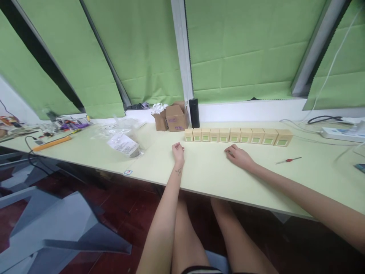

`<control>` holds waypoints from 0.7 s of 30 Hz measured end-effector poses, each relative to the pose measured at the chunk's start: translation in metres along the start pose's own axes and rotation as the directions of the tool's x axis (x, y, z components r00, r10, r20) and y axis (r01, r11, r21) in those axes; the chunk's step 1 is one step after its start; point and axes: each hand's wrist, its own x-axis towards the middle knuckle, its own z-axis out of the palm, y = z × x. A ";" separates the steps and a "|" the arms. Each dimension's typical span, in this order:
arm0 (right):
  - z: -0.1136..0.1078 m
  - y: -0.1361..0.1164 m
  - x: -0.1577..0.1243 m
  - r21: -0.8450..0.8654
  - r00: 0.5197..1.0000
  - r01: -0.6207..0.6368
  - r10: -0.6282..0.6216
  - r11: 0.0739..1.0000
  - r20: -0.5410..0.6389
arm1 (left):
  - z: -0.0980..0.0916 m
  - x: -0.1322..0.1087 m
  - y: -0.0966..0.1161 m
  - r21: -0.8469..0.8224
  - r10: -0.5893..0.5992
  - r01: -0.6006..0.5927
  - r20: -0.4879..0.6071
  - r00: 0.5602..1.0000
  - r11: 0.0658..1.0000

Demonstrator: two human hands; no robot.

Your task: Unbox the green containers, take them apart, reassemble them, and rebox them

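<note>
My left hand (178, 152) rests on the pale table with its fingers loosely bent and apart, and I see nothing in it. To the right, my right hand (238, 156) lies relaxed on the tabletop, fingers slightly curled and holding nothing visible. Just beyond both hands runs a row of several small tan boxes (234, 135) with green labels on their fronts. Neither hand touches them. The left end of the row is nearest my left hand. A thin grey tool with a red middle (288, 160) lies to the right of my right hand.
Behind the row stand a black upright box (194, 113) and open cardboard cartons (176, 118). Plastic bags (124, 144) with a white label lie left. A power strip (342, 134) with cables is at the right. Grey chairs (62, 228) stand at the lower left.
</note>
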 end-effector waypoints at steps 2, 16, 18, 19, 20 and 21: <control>-0.001 0.000 -0.001 0.013 1.000 -0.006 0.006 1.000 -0.001 | 0.000 0.000 0.001 0.000 -0.007 0.007 0.007 1.000 1.000; -0.004 0.003 0.003 0.411 0.987 -0.155 0.155 0.899 0.033 | -0.008 -0.016 0.009 0.008 -0.012 0.012 0.107 0.994 1.000; -0.007 0.009 0.006 0.510 0.978 -0.200 0.206 0.837 0.045 | -0.011 -0.017 0.011 -0.011 0.001 0.000 0.094 0.996 1.000; -0.008 0.012 0.007 0.557 0.971 -0.221 0.233 0.801 0.051 | -0.012 -0.016 0.012 -0.021 0.007 -0.005 0.076 0.997 1.000; -0.010 0.015 0.007 0.600 0.964 -0.239 0.259 0.763 0.056 | -0.014 -0.016 0.013 -0.032 0.012 -0.010 0.050 0.999 0.999; -0.010 0.017 0.008 0.639 0.957 -0.254 0.282 0.726 0.061 | -0.016 -0.014 0.013 -0.041 0.017 -0.016 0.020 1.000 0.999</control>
